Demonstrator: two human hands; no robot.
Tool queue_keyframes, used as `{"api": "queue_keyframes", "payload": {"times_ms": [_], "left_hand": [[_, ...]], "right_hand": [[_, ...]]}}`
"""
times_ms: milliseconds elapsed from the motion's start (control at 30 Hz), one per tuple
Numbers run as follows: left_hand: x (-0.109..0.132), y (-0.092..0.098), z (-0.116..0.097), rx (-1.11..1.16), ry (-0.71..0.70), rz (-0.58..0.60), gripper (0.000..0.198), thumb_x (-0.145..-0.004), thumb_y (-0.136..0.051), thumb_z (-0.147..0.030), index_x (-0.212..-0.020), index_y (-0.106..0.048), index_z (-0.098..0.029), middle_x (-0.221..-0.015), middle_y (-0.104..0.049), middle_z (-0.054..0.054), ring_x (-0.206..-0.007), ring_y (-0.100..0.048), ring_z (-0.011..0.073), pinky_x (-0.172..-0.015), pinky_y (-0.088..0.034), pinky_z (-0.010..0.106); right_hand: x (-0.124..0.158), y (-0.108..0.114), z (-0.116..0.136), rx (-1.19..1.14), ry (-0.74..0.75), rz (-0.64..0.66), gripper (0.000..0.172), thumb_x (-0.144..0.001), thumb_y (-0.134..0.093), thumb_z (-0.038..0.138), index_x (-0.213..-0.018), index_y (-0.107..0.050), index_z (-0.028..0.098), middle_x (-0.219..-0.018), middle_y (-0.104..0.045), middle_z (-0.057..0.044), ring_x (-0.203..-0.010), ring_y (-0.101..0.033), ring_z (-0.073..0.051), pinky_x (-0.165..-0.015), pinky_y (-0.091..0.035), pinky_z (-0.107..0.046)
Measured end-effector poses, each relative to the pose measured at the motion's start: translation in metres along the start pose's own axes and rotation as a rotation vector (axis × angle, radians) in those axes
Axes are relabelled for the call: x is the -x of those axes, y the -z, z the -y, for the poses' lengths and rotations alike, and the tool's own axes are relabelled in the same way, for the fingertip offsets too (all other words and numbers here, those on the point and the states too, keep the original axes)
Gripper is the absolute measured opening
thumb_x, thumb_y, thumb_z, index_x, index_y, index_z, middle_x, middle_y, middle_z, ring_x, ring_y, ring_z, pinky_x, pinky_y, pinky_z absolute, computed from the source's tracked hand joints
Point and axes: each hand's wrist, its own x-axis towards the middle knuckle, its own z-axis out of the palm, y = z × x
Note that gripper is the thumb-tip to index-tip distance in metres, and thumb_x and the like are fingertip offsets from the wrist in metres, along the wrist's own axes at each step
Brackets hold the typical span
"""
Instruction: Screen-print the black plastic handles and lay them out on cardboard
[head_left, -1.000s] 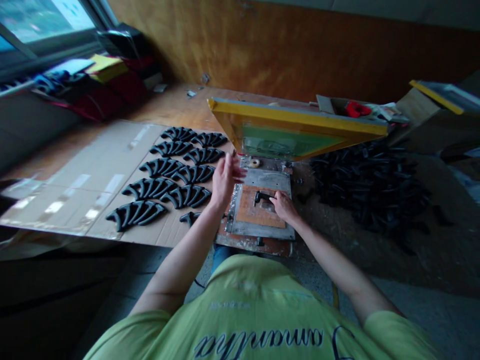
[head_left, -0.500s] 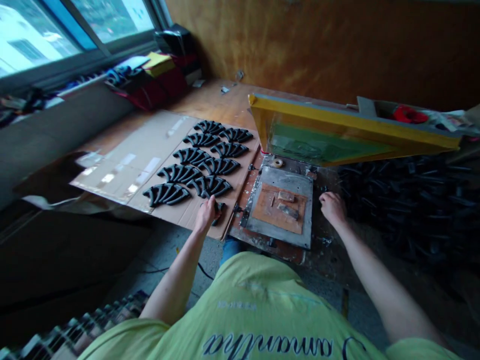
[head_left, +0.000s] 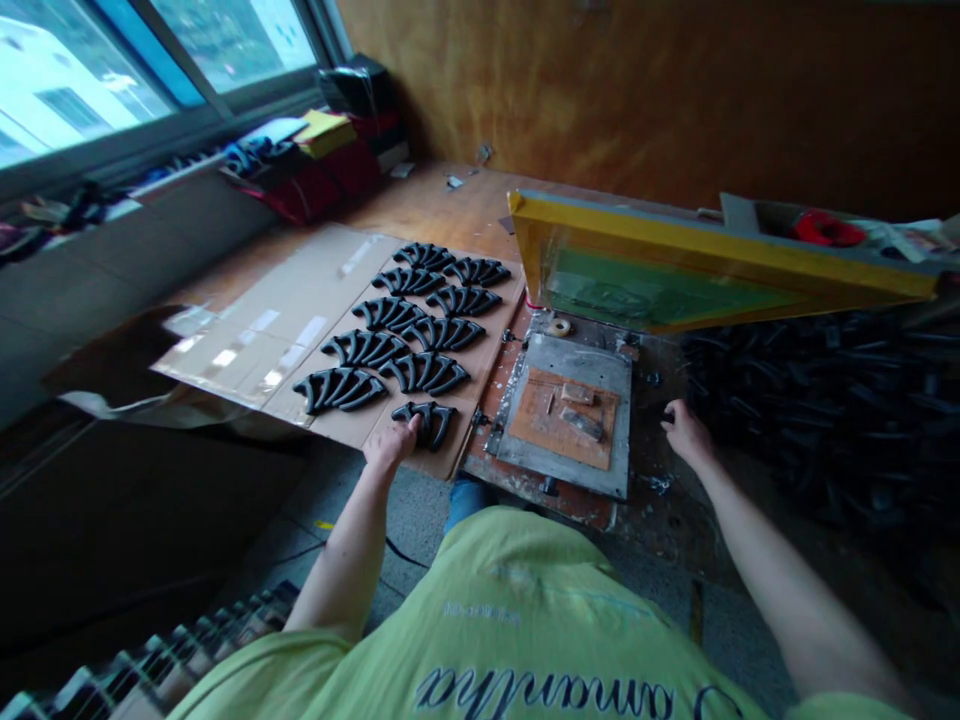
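Observation:
My left hand [head_left: 391, 445] is at the front edge of the cardboard sheet [head_left: 300, 290], its fingers closed on one end of a black curved handle-like piece. That piece belongs to a short front group of black curved pieces [head_left: 433, 424] lying side by side. Behind them, more such pieces [head_left: 424, 372] lie in fanned, overlapping groups in two columns. To the right of the metal plate [head_left: 514, 440], my right hand [head_left: 688, 434] hovers with thumb and fingers pinched together. Whatever may be between them is too dark to make out. The large dark pile [head_left: 825, 420] is beside it.
A yellow-edged screen frame [head_left: 720, 225] stands tilted up behind the plate. On the plate lie a brown board [head_left: 517, 425] and small blocks [head_left: 581, 424]; a tape roll [head_left: 559, 327] sits behind. Red boxes [head_left: 330, 185] stand by the window.
My left hand has moved left and toward me, from the nearest right-hand fan to the front group, which now shows several pieces. My right hand has shifted slightly right and toward me.

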Motion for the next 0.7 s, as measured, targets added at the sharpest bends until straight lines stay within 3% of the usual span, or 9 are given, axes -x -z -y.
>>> {"api": "queue_keyframes", "payload": {"times_ms": [100,167,233,367,500,600,700], "left_hand": [[-0.003,0.014,-0.018,-0.108,0.036,-0.041,0.072,-0.091,-0.032,-0.064,-0.108,-0.069,-0.004,-0.112,-0.064,0.034,-0.112,-0.059,0.0484,-0.091,-0.040,0.057],[-0.004,0.024,-0.046,-0.109,-0.067,-0.086,0.067,-0.094,-0.029,-0.060,-0.108,-0.069,-0.008,-0.105,-0.068,0.028,-0.107,-0.062,0.0422,-0.087,-0.043,0.049],[-0.002,0.035,-0.086,0.006,-0.226,-0.120,0.059,-0.095,-0.032,-0.059,-0.103,-0.070,-0.013,-0.089,-0.070,0.018,-0.093,-0.066,0.0323,-0.079,-0.045,0.037],[0.013,0.063,-0.180,0.578,-0.564,-0.115,0.057,-0.094,-0.035,-0.064,-0.101,-0.067,-0.018,-0.058,-0.058,0.002,-0.052,-0.055,0.0146,-0.058,-0.042,0.025],[0.037,0.096,-0.254,1.134,-0.722,-0.030,0.060,-0.093,-0.035,-0.066,-0.127,-0.055,-0.021,-0.061,-0.058,-0.002,-0.044,-0.047,0.0079,-0.053,-0.042,0.021],[0.049,0.112,-0.280,1.250,-0.747,0.060,0.060,-0.096,-0.029,-0.065,-0.126,-0.055,-0.021,-0.072,-0.063,0.003,-0.048,-0.049,0.0080,-0.053,-0.043,0.022],[0.058,0.114,-0.278,1.238,-0.759,0.089,0.060,-0.096,-0.027,-0.064,-0.120,-0.058,-0.018,-0.070,-0.062,0.004,-0.050,-0.052,0.0096,-0.051,-0.043,0.022]], "right_hand": [[0.011,0.004,0.029,-0.231,-0.037,-0.129,0.029,-0.069,-0.066,0.031,-0.094,-0.052,0.025,-0.095,-0.066,-0.010,-0.085,-0.062,-0.027,-0.076,-0.049,-0.041],[0.021,0.004,0.061,-0.329,0.083,-0.124,0.033,-0.071,-0.068,0.035,-0.098,-0.056,0.022,-0.099,-0.067,-0.009,-0.089,-0.064,-0.026,-0.081,-0.050,-0.041],[0.030,0.001,0.098,-0.393,0.259,-0.060,0.026,-0.079,-0.064,0.035,-0.100,-0.062,0.021,-0.102,-0.069,-0.009,-0.094,-0.065,-0.025,-0.086,-0.050,-0.041],[0.043,-0.014,0.153,-0.311,0.528,0.043,0.025,-0.093,-0.049,0.023,-0.107,-0.071,0.023,-0.104,-0.071,-0.007,-0.098,-0.065,-0.021,-0.091,-0.049,-0.036],[0.044,-0.029,0.174,-0.004,0.640,-0.018,0.032,-0.093,-0.049,0.014,-0.107,-0.074,0.027,-0.096,-0.070,-0.006,-0.096,-0.060,-0.021,-0.085,-0.048,-0.033],[0.043,-0.034,0.182,0.135,0.698,-0.059,0.030,-0.093,-0.051,0.015,-0.107,-0.075,0.028,-0.100,-0.069,-0.006,-0.099,-0.056,-0.022,-0.086,-0.047,-0.034],[0.045,-0.029,0.185,0.197,0.711,-0.046,0.030,-0.092,-0.055,0.016,-0.113,-0.073,0.027,-0.105,-0.070,-0.007,-0.100,-0.057,-0.022,-0.089,-0.047,-0.035]]}}
